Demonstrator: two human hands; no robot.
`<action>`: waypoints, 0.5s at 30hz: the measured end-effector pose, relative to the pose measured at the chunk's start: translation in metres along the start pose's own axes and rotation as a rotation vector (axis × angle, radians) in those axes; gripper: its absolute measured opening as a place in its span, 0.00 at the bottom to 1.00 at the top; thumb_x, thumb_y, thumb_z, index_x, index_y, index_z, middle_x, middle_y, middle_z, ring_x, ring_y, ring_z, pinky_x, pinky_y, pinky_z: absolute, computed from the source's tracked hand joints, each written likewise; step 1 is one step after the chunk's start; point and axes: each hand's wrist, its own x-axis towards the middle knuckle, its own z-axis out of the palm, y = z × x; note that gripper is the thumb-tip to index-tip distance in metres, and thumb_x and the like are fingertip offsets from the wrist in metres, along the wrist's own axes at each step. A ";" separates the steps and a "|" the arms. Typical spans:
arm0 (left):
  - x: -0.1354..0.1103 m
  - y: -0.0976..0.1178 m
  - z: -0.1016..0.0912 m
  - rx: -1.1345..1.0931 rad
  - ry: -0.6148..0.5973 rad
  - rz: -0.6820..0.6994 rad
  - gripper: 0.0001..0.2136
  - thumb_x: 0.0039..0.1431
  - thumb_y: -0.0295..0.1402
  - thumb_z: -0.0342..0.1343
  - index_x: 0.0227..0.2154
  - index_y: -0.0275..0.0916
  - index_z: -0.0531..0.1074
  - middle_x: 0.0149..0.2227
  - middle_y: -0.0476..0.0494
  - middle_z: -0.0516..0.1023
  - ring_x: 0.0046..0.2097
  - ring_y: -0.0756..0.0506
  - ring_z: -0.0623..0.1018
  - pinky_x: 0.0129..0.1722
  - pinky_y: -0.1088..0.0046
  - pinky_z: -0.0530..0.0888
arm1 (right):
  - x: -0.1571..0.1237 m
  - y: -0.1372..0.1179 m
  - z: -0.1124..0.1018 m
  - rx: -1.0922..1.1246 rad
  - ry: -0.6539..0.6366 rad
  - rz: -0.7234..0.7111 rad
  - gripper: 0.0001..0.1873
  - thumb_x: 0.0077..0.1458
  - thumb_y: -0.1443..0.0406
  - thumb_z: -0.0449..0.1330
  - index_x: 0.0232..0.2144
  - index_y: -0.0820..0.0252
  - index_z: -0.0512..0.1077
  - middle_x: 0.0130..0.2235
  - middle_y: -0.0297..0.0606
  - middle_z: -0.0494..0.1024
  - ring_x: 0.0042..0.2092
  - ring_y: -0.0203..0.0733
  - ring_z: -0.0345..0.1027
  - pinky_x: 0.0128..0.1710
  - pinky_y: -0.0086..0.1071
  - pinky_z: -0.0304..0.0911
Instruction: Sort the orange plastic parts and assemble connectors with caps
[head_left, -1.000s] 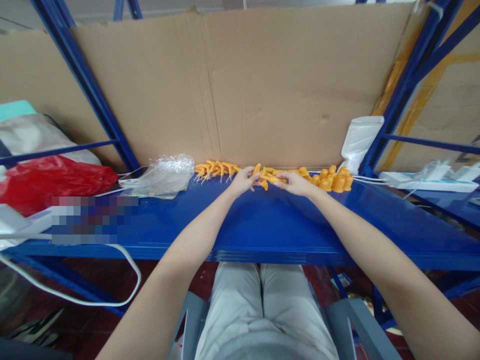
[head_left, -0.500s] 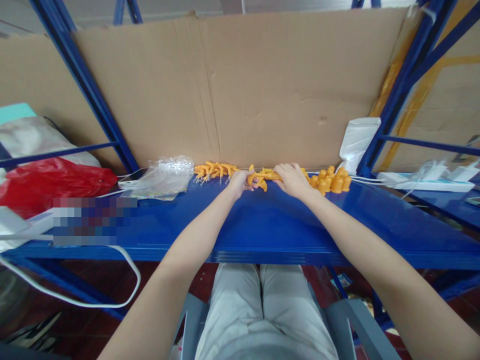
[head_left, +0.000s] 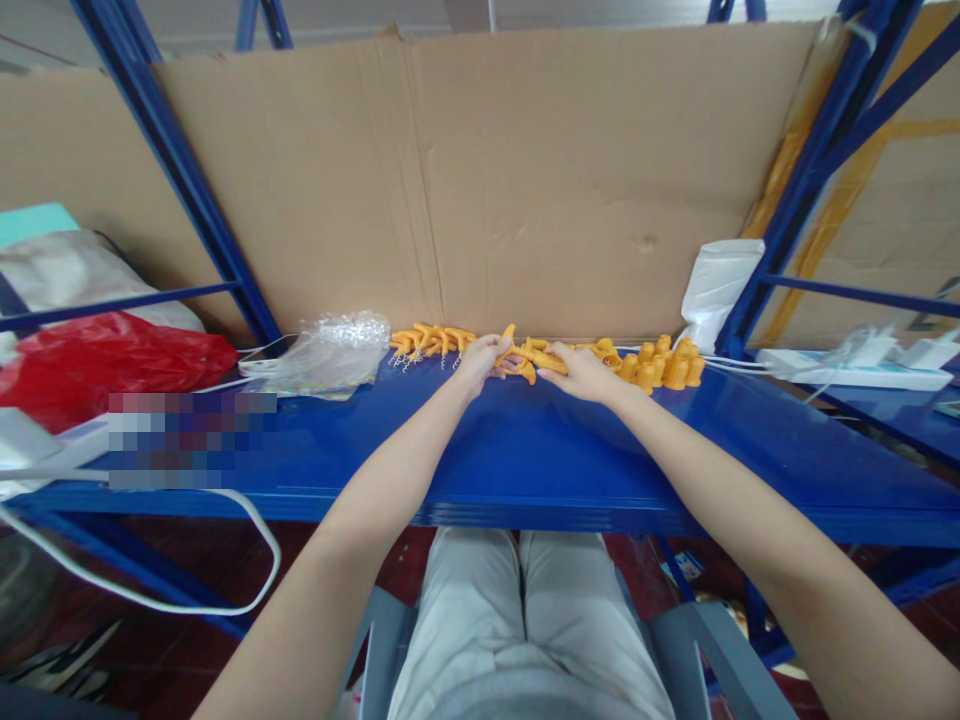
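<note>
Both my hands reach to the back of a blue metal shelf (head_left: 525, 450). My left hand (head_left: 481, 362) is closed on a small orange plastic part (head_left: 507, 340) that sticks up between its fingers. My right hand (head_left: 581, 370) pinches another orange plastic piece (head_left: 541, 357) close beside it, the two pieces nearly meeting. Loose orange pieces (head_left: 525, 372) lie under the hands. A row of orange parts with metal springs (head_left: 427, 340) lies to the left, and a cluster of orange caps (head_left: 664, 365) stands to the right.
A cardboard sheet (head_left: 525, 180) backs the shelf. A clear plastic bag (head_left: 330, 350) lies left of the parts, a red bag (head_left: 97, 365) farther left with white cables (head_left: 150, 590). A white bag (head_left: 716, 285) and a white power strip (head_left: 847, 370) sit at right.
My right hand drew back from the pile at the rear with an orange piece and brought it toward the part in my left hand. The left hand hardly moved.
</note>
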 end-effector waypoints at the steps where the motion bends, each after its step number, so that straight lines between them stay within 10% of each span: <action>1: 0.001 -0.002 -0.001 0.012 -0.009 0.018 0.10 0.63 0.30 0.58 0.27 0.37 0.65 0.21 0.49 0.77 0.20 0.53 0.75 0.18 0.83 0.64 | 0.001 0.002 0.002 0.051 -0.014 0.006 0.18 0.64 0.58 0.53 0.52 0.61 0.70 0.50 0.49 0.80 0.50 0.52 0.74 0.49 0.42 0.65; 15: 0.025 -0.022 -0.010 0.531 -0.019 0.462 0.01 0.53 0.25 0.62 0.28 0.35 0.77 0.31 0.44 0.82 0.37 0.44 0.81 0.44 0.68 0.75 | 0.000 0.002 -0.023 -0.210 0.012 0.041 0.12 0.61 0.64 0.57 0.46 0.61 0.72 0.46 0.50 0.81 0.50 0.55 0.71 0.48 0.44 0.58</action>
